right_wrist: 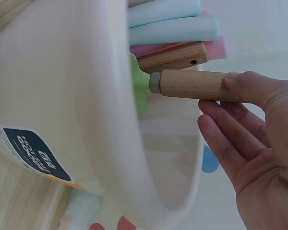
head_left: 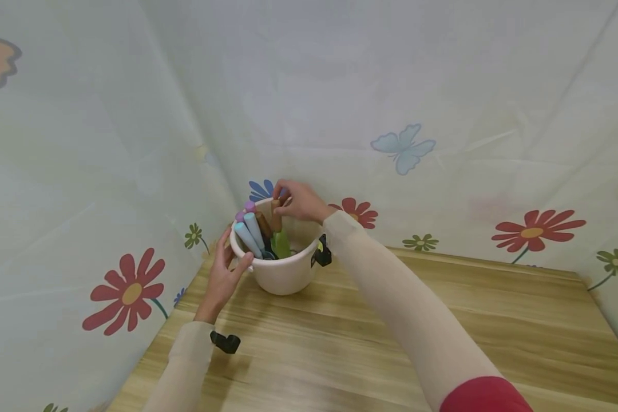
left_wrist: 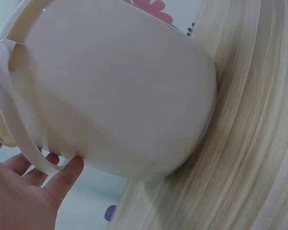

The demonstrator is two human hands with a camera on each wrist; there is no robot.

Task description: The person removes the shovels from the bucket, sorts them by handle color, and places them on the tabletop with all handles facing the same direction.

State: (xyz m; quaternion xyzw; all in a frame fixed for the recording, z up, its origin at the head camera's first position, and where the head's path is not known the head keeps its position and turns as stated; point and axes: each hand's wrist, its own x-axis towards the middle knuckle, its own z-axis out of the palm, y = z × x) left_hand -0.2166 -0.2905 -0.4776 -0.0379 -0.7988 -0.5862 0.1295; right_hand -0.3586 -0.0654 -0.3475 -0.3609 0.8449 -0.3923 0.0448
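The right grip point(right_wrist: 261, 136) pinches a green garden tool's point(right_wrist: 140, 88) wooden handle point(right_wrist: 194, 85); the left grip point(head_left: 224, 277), spread, touches the white bucket point(head_left: 283, 276), its dark label point(right_wrist: 36, 153) unreadable.

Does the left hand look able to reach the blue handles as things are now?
Probably yes. The blue handles stick out of the bucket close to the left hand, their tops uncovered, though this hand may need to release the bucket first.
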